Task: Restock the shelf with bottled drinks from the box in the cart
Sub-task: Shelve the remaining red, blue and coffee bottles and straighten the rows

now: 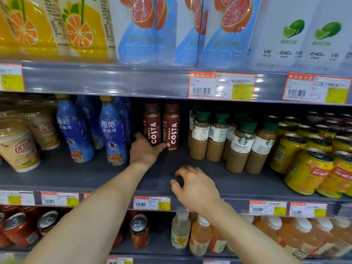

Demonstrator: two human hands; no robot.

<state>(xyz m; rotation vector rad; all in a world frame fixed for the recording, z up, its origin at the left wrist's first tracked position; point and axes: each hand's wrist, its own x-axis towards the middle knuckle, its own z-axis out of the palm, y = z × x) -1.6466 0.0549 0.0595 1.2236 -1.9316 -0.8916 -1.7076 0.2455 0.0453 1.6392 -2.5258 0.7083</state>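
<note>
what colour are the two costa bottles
Costa bottles: dark red with white lettering, clearest in head view.

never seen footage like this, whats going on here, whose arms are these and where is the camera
There is no machine here: a person wears one camera on the head, so you look down their own bare arms at a grey shop shelf. The left hand grips the base of a dark red plastic Costa coffee bottle, standing beside a second Costa bottle. The right hand hovers near the shelf's front, fingers loosely curled, apparently empty. Blue coffee bottles stand to the left, tan latte bottles to the right.
</note>
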